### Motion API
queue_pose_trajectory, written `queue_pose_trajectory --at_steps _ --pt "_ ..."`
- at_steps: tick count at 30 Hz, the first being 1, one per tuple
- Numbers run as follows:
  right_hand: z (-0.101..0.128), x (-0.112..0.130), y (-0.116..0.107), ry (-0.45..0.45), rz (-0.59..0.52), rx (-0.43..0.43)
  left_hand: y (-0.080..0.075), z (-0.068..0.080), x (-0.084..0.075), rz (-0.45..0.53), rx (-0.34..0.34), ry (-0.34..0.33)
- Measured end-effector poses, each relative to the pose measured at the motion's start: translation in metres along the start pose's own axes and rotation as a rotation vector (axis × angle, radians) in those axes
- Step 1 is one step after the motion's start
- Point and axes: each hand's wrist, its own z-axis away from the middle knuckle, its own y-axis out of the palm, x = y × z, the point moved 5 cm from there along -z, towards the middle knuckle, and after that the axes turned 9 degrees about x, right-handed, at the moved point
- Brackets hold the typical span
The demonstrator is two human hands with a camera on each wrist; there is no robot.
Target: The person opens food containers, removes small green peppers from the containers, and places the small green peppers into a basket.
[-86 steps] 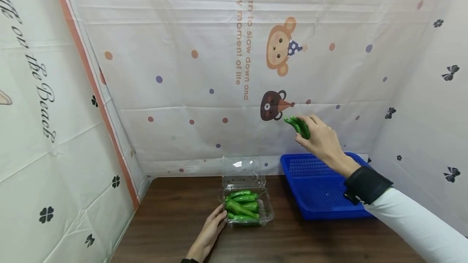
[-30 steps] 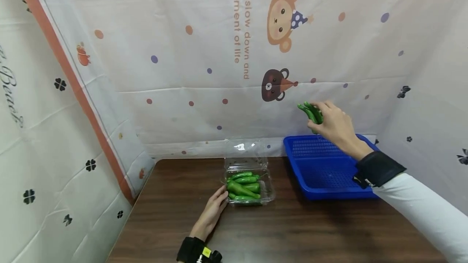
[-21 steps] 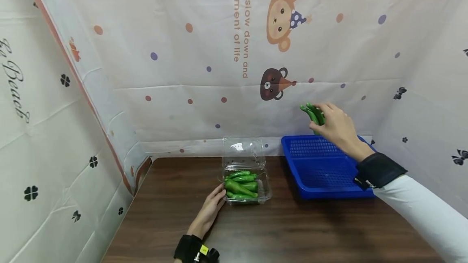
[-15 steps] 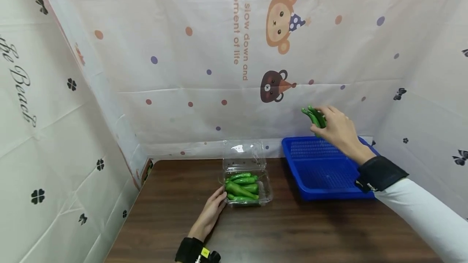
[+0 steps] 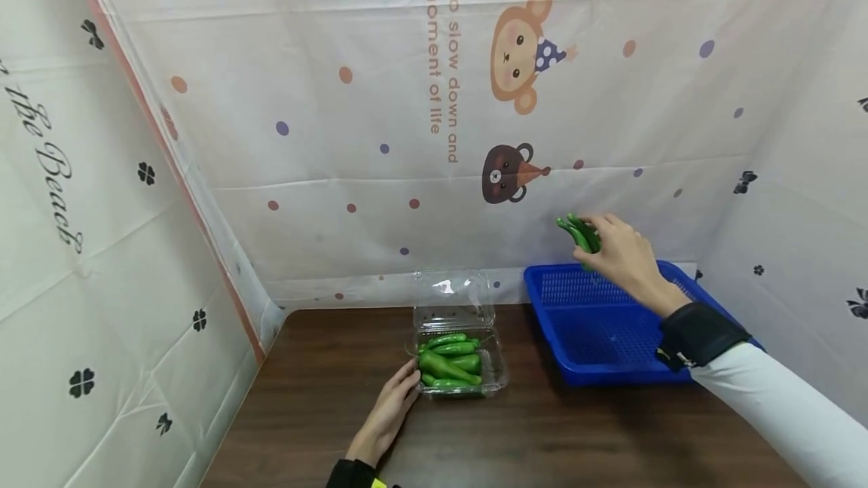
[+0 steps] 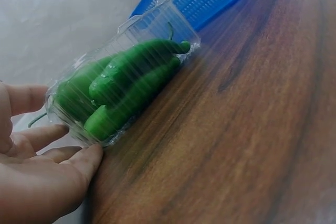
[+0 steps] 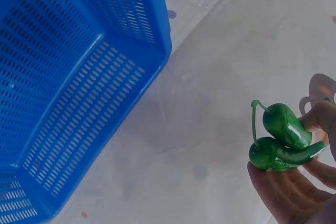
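Note:
In the head view, my right hand pinches two green peppers between thumb and fingers, in the air above the left back part of a blue plastic basket. The right wrist view shows the pair's round ends and thin stems close together. My left hand rests its fingertips against the left side of a clear plastic clamshell box. Several green peppers lie inside it, and its lid stands raised at the back. The left wrist view shows extended fingers touching the box's end.
The box and basket stand side by side on a dark wooden table, the basket to the right. A printed white cloth hangs right behind the table, and more cloth closes off both sides.
Since the earliest frame, my right hand has moved right with the peppers, further over the basket; lately it hardly moves. The left hand stays at the box. The head view has tilted down, then slightly up.

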Motion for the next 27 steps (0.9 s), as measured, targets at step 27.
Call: queue_pose_trajectory --at_steps 27 --pt "0.023 -0.026 0.03 0.064 -0.028 0.161 0.002 0.007 0.006 -0.005 0.008 0.094"
